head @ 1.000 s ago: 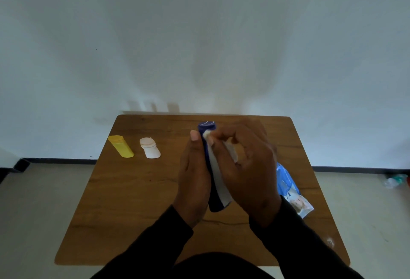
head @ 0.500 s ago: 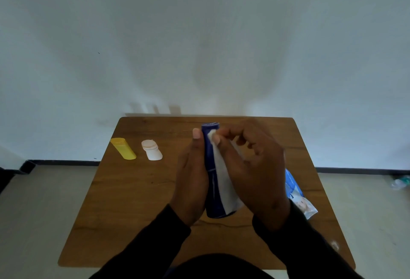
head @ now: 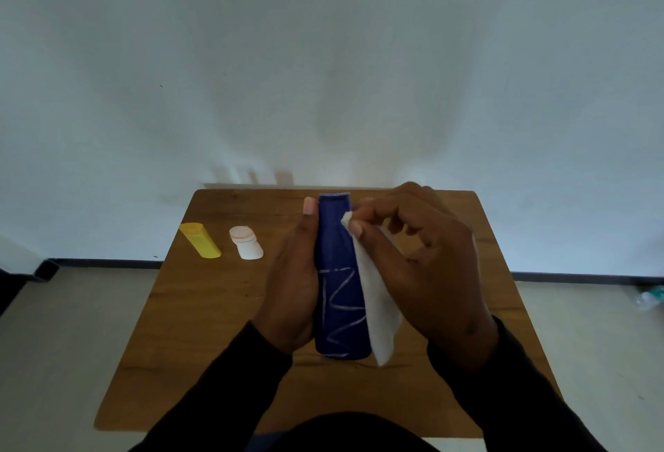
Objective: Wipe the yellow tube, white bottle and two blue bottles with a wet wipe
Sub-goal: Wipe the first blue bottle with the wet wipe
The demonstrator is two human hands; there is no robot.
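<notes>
A dark blue bottle [head: 339, 282] with pale lettering is held upright above the middle of the wooden table [head: 201, 326]. My left hand [head: 293, 282] grips its left side, thumb up near the neck. My right hand [head: 420, 264] pinches a white wet wipe [head: 377, 304] against the bottle's right shoulder; the wipe hangs down along that side. The yellow tube [head: 200, 239] and the white bottle [head: 246, 242] stand at the table's back left. A second blue bottle is not visible.
The table's back edge stands against a pale wall. A small greenish object [head: 652, 296] lies on the floor at the far right. The wipes pack seen earlier is hidden behind my right hand.
The bottle has turned so its lettered front faces me. My right hand with the wipe has shifted to the right side of the bottle, uncovering its front.
</notes>
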